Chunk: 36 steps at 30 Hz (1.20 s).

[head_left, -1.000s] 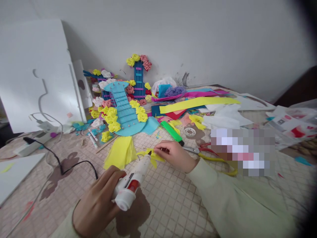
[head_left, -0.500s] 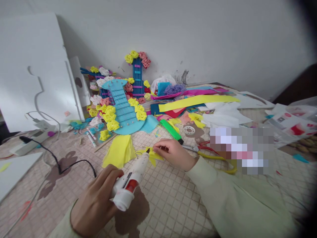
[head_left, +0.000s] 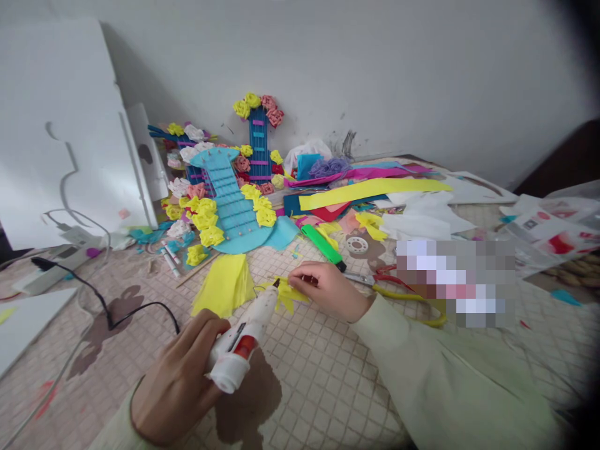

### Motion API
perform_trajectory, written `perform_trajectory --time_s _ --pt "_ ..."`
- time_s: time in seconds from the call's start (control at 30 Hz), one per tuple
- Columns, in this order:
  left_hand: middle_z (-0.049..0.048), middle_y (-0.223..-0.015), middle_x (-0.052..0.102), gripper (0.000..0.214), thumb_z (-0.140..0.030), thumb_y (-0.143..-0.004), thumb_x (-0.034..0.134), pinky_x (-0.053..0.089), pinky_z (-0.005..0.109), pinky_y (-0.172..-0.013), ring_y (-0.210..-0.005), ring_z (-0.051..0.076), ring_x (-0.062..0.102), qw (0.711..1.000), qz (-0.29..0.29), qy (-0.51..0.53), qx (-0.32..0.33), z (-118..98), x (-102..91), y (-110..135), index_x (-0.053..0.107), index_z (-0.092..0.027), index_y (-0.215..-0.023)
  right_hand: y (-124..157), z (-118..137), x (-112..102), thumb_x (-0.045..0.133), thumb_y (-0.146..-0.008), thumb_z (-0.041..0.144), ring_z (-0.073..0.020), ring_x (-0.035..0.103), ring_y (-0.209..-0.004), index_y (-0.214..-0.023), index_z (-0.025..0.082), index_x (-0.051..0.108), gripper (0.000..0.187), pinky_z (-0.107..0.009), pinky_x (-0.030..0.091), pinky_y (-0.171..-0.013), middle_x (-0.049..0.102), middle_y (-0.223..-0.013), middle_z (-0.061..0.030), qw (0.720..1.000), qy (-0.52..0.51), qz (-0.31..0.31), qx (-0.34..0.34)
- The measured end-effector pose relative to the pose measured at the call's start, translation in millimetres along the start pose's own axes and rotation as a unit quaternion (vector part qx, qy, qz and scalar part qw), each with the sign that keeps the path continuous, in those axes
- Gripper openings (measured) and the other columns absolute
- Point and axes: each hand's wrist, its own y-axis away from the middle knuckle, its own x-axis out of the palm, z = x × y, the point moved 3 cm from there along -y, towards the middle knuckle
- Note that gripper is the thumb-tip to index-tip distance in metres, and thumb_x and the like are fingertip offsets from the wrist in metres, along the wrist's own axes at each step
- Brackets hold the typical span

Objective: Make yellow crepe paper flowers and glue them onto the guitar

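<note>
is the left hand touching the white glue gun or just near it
Touching: the head view shows the left hand gripping the white glue gun, fingers against its side.

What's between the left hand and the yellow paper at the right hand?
In the head view: the white glue gun, held by the left hand.

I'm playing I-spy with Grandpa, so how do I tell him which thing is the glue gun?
Find the table with crisscross lines, then the person's left grip. It holds the glue gun: unlike the thin yellow sheets nearby, it's chunky and white, with a red patch.
</note>
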Motion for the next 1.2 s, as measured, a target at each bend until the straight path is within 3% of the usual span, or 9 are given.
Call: perform_trajectory --time_s 0.73,1.2 --pt "0.0044 -0.081 0.051 0.014 -0.022 -0.076 0.047 0.041 0.027 -0.061 -0.07 0.016 0.051 0.997 0.034 0.062 -0.039 -3.7 7.7 -1.2 0.05 -0.018 -0.089 -0.7 1.6 -1.3 0.049 -0.082 0.023 -0.0119 0.054 -0.068 -0.078 0.014 0.065 0.018 -0.022 0.039 -0.059 0.065 -0.077 -0.0041 1.0 0.013 0.006 0.0" --pt "0.0077 -0.086 0.053 0.019 -0.029 -0.08 0.043 0.042 0.027 -0.062 -0.073 0.018 0.054 0.999 0.016 0.016 -0.041 -1.3 4.2 6.5 0.049 -0.017 -0.093 0.1 1.4 -1.1 0.05 -0.081 0.021 -0.0104 0.052 -0.065 -0.077 0.013 0.064 0.017 -0.021 0.037 -0.056 0.063 -0.073 -0.003 1.0 0.007 0.009 0.001"
